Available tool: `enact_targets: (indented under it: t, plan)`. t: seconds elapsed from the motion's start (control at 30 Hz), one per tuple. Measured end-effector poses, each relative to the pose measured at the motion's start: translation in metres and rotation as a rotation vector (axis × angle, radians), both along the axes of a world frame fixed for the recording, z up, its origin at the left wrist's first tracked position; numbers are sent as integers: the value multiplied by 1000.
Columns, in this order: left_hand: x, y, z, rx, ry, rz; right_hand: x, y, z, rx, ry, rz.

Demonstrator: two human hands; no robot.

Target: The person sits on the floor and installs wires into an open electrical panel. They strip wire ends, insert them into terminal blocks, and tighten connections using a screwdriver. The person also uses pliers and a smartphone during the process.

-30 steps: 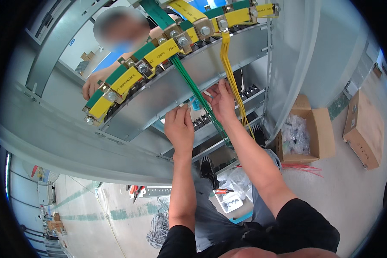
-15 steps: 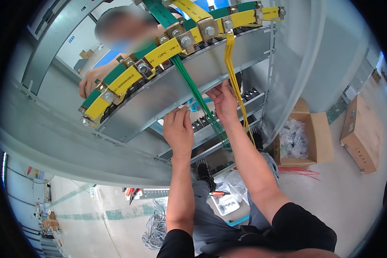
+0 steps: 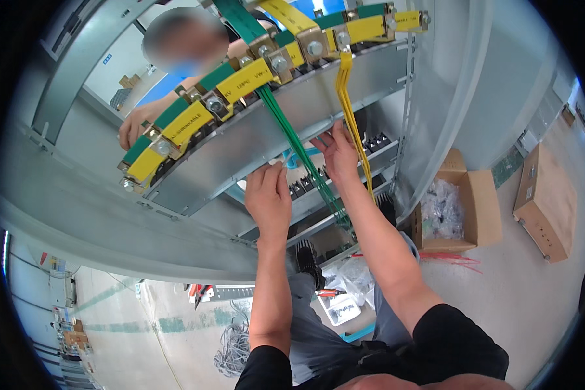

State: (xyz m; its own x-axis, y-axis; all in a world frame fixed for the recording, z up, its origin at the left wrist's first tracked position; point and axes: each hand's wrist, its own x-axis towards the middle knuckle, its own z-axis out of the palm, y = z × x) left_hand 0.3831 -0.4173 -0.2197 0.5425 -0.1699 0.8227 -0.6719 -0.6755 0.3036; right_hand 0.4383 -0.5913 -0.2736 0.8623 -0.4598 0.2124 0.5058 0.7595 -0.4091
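My left hand (image 3: 268, 194) reaches up into a grey metal cabinet (image 3: 253, 140), its fingers curled by a thin blue tie just left of a green wire bundle (image 3: 299, 153). My right hand (image 3: 337, 153) is raised between the green bundle and a yellow wire bundle (image 3: 353, 123), fingertips touching the wires; I cannot tell what it grips. Both bundles hang from a row of yellow and green sleeved bars (image 3: 240, 81) bolted across the top. Black terminal blocks (image 3: 305, 185) sit on a rail behind my hands.
Another person's hand (image 3: 133, 127) rests on the far side of the bars at upper left. An open cardboard box of plastic bags (image 3: 455, 211) and a shut box (image 3: 545, 195) stand on the floor at right. Tools, a cable coil (image 3: 234, 341) and red ties lie below.
The view has tilted slightly; both my hands stay at the wires, the left one shifting a little closer to the green bundle.
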Motion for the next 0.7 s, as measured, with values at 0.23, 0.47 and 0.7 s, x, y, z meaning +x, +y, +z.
enact_targets:
  t: [0.23, 0.47, 0.7]
  plan:
    - [-2, 0, 1, -27, 22, 9, 1, -3, 1, 52, -43, 69]
    - [2, 3, -1, -33, 28, -5, 2, -10, 4, 21, 77, 98]
    - [-5, 6, 1, -45, 68, -14, 0, -12, 0, -36, 74, 82]
